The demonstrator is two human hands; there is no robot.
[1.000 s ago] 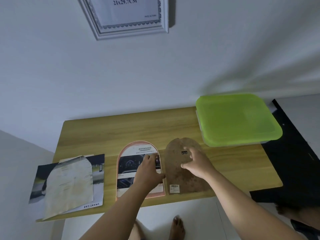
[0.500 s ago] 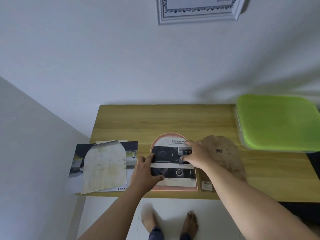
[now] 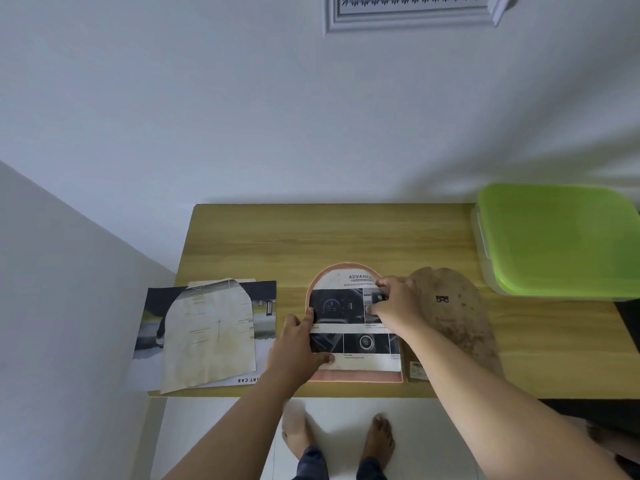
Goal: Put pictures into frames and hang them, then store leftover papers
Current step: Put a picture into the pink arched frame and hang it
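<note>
An arch-shaped frame with a salmon-pink rim lies flat near the front edge of the table, round end towards the wall. On it lies the picture, a pale printed sheet cut to the same arch, with dark panels of a car dashboard and the heading "ADVANCE…" at its top; its straight bottom edge stops short of the frame's lower rim. Just to the right, touching the frame, a mottled brown backing board of like shape lies flat, a small black hanger near its middle. The left hand rests over the frame's left rim, forefinger and thumb stretched out on the sheet. The right hand sits on the sheet's upper right with bent fingers, tips down; whether they pinch or only press cannot be told. Behind rises a plain white wall, with a white framed print hung at the top. The wooden table stands against it, bearing a box with a lime-green lid at the right and a stack of loose papers at the left, overhanging the edge.
</note>
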